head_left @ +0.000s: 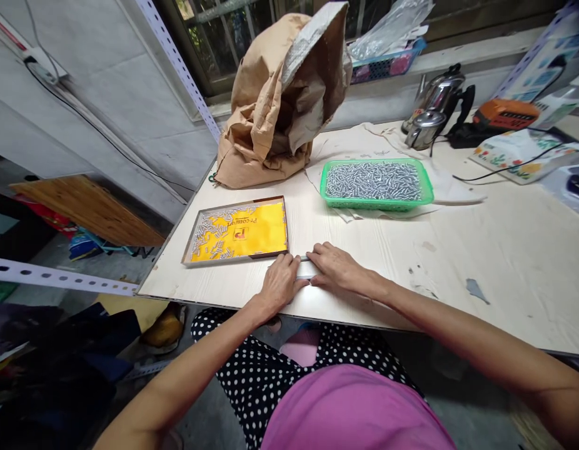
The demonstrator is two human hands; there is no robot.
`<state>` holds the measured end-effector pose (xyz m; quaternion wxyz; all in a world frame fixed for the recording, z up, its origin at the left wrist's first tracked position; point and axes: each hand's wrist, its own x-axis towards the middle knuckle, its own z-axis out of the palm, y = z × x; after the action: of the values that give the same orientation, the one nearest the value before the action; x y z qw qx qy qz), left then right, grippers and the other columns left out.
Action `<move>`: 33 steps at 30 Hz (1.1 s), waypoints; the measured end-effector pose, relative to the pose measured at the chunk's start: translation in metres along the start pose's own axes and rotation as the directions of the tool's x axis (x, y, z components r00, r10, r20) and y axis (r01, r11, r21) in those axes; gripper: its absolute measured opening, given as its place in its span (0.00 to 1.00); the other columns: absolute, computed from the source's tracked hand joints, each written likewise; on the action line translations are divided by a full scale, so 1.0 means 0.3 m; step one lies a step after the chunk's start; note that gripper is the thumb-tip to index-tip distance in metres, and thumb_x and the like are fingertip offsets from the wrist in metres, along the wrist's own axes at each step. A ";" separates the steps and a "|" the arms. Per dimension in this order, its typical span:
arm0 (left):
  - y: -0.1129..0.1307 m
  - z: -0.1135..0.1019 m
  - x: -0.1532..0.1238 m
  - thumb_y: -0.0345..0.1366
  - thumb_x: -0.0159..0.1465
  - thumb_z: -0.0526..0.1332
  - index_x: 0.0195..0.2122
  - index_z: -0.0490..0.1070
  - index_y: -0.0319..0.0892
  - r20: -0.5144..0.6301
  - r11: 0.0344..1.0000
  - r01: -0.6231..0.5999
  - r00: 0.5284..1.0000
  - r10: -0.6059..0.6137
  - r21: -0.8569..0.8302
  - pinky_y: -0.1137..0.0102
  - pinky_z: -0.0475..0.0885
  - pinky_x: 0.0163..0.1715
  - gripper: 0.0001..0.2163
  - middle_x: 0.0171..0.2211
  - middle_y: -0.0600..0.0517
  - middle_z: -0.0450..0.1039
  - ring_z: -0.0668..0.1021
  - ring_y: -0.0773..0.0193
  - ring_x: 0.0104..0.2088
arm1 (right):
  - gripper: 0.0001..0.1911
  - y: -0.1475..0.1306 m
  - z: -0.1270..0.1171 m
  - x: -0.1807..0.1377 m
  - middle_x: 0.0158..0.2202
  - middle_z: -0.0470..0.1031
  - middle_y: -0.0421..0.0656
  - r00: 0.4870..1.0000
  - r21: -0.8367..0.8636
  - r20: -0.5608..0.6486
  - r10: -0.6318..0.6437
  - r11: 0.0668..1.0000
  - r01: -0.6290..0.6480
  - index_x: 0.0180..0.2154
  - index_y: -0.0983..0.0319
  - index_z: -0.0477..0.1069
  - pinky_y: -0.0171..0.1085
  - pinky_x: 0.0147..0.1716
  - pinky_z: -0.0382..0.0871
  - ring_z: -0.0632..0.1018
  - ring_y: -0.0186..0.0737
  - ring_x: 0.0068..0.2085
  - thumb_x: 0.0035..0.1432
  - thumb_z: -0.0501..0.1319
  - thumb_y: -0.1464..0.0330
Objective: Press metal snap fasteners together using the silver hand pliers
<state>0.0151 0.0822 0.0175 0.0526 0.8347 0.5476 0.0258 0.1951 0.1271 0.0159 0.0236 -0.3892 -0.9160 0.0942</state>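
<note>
Near the front edge of the table [364, 300], my left hand [281, 280] and my right hand [335, 267] grip a small flat, whitish piece with greyish edges [306, 269] from its two ends. My fingers cover much of it, so its kind cannot be made out. Just beyond my left hand lies a shallow box lid [271, 234] with a yellow printed bottom; many small silvery metal pins [209, 230] are scattered in it, mostly on its left side. Farther back to the right, a green plastic tub [377, 204] is filled with similar metal pins [374, 179].
A large open brown paper sack [275, 106] stands behind the lid. At the back right are metal pots [425, 128], an orange-and-black battery [505, 115] and a flowered tissue box [524, 153]. A perforated metal upright [179, 65] rises at the table's left.
</note>
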 end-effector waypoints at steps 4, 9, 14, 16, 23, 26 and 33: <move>0.072 0.062 -0.095 0.34 0.65 0.62 0.57 0.62 0.39 -0.179 0.997 -0.034 0.984 0.022 -0.064 0.53 0.63 0.60 0.20 0.59 0.40 0.63 0.64 0.48 0.61 | 0.18 0.057 -0.007 0.009 0.43 0.73 0.50 0.999 0.030 0.014 -0.043 0.999 0.043 0.46 0.64 0.72 0.40 0.37 0.62 0.72 0.48 0.42 0.62 0.62 0.57; 0.151 0.107 -0.174 0.40 0.67 0.59 0.60 0.60 0.40 -0.160 0.966 -0.160 0.979 0.129 -0.204 0.48 0.61 0.62 0.22 0.63 0.42 0.60 0.58 0.46 0.65 | 0.06 0.084 0.027 0.045 0.42 0.74 0.48 0.994 -0.039 -0.101 0.026 0.999 -0.031 0.41 0.64 0.73 0.40 0.37 0.59 0.70 0.47 0.44 0.63 0.61 0.69; 0.153 0.103 -0.185 0.44 0.67 0.58 0.61 0.61 0.41 -0.138 0.937 -0.171 0.981 0.135 -0.303 0.45 0.57 0.62 0.23 0.61 0.42 0.64 0.61 0.48 0.64 | 0.03 0.090 0.007 0.118 0.39 0.75 0.47 0.991 -0.042 -0.107 0.079 0.996 -0.084 0.37 0.64 0.72 0.39 0.37 0.58 0.70 0.46 0.42 0.62 0.60 0.72; 0.149 0.104 -0.186 0.44 0.67 0.58 0.60 0.61 0.40 -0.151 0.931 -0.172 0.980 0.129 -0.321 0.45 0.56 0.63 0.23 0.61 0.42 0.63 0.60 0.47 0.64 | 0.04 0.051 -0.013 0.130 0.38 0.74 0.48 0.990 -0.045 -0.110 0.091 0.994 -0.096 0.38 0.65 0.73 0.39 0.37 0.58 0.70 0.45 0.41 0.63 0.59 0.73; 0.148 0.142 -0.204 0.46 0.65 0.61 0.52 0.71 0.36 -0.091 0.904 -0.105 0.993 0.074 -0.414 0.52 0.68 0.56 0.20 0.51 0.39 0.73 0.72 0.45 0.55 | 0.04 -0.222 -0.003 0.153 0.40 0.71 0.46 0.871 -0.046 0.033 -0.490 0.870 0.491 0.33 0.61 0.75 0.39 0.36 0.60 0.68 0.45 0.43 0.61 0.62 0.70; 0.139 0.159 -0.211 0.47 0.64 0.62 0.54 0.70 0.37 -0.055 0.892 -0.084 0.996 0.067 -0.444 0.53 0.70 0.53 0.22 0.51 0.40 0.73 0.74 0.44 0.53 | 0.03 -0.268 0.016 0.182 0.40 0.71 0.47 0.836 -0.073 0.076 -0.543 0.833 0.548 0.31 0.64 0.74 0.41 0.38 0.62 0.69 0.46 0.43 0.58 0.62 0.74; 0.136 0.185 -0.217 0.53 0.63 0.60 0.55 0.70 0.42 -0.017 0.881 -0.040 0.999 0.036 -0.472 0.54 0.72 0.52 0.25 0.50 0.41 0.74 0.75 0.44 0.51 | 0.10 -0.268 0.013 0.193 0.36 0.74 0.43 0.809 0.252 -0.144 -0.569 0.770 0.586 0.42 0.64 0.71 0.36 0.37 0.68 0.74 0.38 0.37 0.64 0.53 0.77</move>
<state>0.0320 0.0030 -0.0320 0.2513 0.8073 0.5086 0.1627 0.0974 0.1135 0.0258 0.1342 -0.0839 -0.9667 0.2012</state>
